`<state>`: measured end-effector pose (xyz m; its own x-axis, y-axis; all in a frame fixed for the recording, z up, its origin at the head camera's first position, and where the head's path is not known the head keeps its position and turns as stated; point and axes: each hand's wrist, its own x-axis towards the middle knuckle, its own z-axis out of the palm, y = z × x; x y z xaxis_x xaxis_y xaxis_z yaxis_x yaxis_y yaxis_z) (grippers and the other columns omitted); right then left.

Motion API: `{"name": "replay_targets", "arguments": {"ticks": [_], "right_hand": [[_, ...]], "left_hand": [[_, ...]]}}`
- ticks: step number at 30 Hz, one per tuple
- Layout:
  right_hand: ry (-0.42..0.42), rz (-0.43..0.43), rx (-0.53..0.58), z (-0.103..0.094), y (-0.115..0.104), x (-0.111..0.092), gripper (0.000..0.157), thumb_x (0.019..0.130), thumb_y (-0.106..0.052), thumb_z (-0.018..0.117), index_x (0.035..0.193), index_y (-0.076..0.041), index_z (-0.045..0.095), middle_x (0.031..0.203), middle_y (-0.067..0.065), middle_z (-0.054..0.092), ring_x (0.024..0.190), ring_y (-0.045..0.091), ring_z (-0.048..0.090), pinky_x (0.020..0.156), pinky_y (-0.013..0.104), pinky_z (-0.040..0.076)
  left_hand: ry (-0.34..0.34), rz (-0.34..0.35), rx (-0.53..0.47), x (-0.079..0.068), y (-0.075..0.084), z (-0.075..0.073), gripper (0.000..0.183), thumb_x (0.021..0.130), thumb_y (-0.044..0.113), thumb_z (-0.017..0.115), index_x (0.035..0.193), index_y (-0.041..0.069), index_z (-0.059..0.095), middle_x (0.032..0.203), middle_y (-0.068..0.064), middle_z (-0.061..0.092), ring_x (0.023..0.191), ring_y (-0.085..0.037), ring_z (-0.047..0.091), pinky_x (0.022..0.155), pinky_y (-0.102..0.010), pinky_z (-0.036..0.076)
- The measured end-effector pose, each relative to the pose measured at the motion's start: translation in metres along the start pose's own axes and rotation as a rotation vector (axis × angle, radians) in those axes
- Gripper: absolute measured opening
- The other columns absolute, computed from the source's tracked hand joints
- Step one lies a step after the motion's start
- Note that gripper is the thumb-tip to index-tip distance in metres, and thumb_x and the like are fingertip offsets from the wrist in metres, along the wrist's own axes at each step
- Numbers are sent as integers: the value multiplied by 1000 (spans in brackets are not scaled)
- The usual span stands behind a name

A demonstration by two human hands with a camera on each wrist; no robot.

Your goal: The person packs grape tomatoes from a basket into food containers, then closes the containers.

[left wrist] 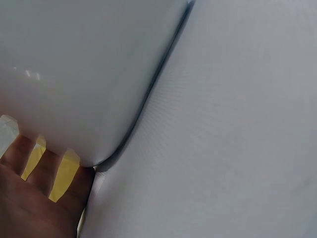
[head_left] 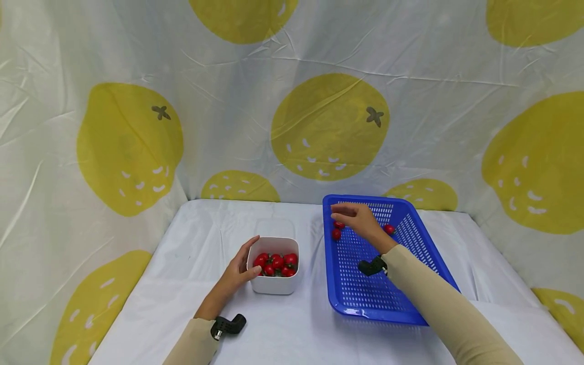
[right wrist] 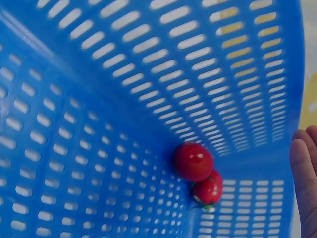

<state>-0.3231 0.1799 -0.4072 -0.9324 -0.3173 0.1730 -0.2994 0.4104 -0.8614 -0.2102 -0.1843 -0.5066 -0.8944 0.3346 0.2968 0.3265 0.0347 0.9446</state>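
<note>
Your head view is evenly lit, with sheen on the creased lemon-print cloth (head_left: 223, 111) at upper left and a glint low on the blue perforated basket (head_left: 358, 312). Your left wrist view is dimmer and greyer; your left hand (left wrist: 42, 198) sits shaded at lower left, and the worktop (left wrist: 228, 129) looks soft. In your right wrist view, a highlight marks the upper tomato (right wrist: 193, 162), and glare streaks the upper left.
</note>
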Motion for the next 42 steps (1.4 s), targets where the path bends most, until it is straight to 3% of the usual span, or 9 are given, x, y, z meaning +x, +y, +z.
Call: {"name": "replay_targets", "arguments": {"ticks": [14,25,33,37,42], "right_hand": [[5,74,-96,-1,17,2,43,89,-25,71,125,-4,64,120,14,66,110,30,63,97,46,47],[-37,134,-134,0,31,4,46,89,-26,71,128,-5,61,123,15,64,114,32,60,99,49,45],[-68,143,-172,1,37,3,44,89,-22,70,128,-4,61,122,16,64,114,34,59,98,51,45],[-84,143,-192,1,39,3,44,89,-21,70,128,-5,61,122,15,64,114,35,59,97,50,46],[-96,159,-183,2,40,2,44,89,-21,70,129,-5,61,124,16,63,115,34,59,93,47,50]], "left_hand": [[-11,9,-21,0,-2,0,71,91,17,58,153,22,23,156,-9,25,140,-35,26,109,-49,31],[-3,-13,-19,0,0,0,71,91,18,58,153,26,24,156,-7,24,141,-33,24,109,-50,29],[-34,32,-73,1,0,0,72,92,11,56,154,14,20,156,-13,23,140,-36,24,110,-35,33],[-35,39,-70,1,-1,0,72,92,11,56,154,16,21,155,-13,24,140,-36,25,108,-29,35],[-32,39,-55,1,0,0,71,91,12,57,154,18,22,155,-12,24,140,-35,25,108,-28,35]]}}
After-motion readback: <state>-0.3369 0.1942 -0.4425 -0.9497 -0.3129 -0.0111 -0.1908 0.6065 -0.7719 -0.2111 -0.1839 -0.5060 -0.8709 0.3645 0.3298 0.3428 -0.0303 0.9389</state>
